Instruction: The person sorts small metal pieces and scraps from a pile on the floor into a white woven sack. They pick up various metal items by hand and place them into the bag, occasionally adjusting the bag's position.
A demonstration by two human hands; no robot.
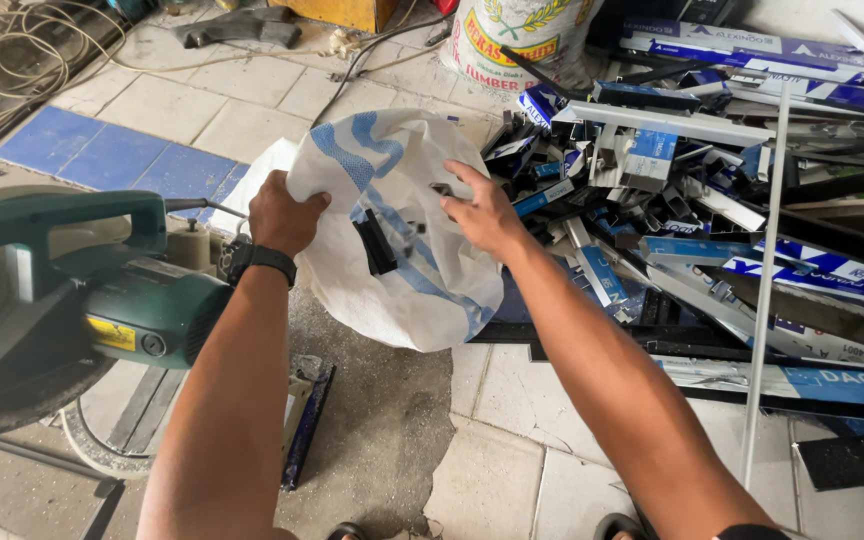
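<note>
Left hand [282, 215]: closed on the upper left rim of the white sack [392, 230], fingers curled over the fabric; a black wristwatch [262, 260] sits on the wrist.
Right hand [482, 212]: fingers spread and half open at the sack's right side, touching the fabric and a small dark offcut [442, 189]; whether it pinches the piece, I cannot tell.
White sack: woven plastic with blue stripes, held up between the 2 hands above the floor, just left of the scrap pile.
Black piece [377, 245]: 1 short dark profile shows against the sack's front; inside or caught on the weave, unclear.
Scrap pile [672, 200]: many short aluminium offcuts, silver and black, some with blue film, heaped right of the sack and touching it.
Long profile [764, 290]: 1 pale bar lies across the pile.
Miter saw [62, 300]: green, at the left, near the left forearm.
Second sack [517, 40]: full, printed, standing behind the pile.
Floor [512, 470]: pale tiles, some blue, broken patch of bare cement.
Progress: judged early; the sack looks mostly slack and the pile is large.
</note>
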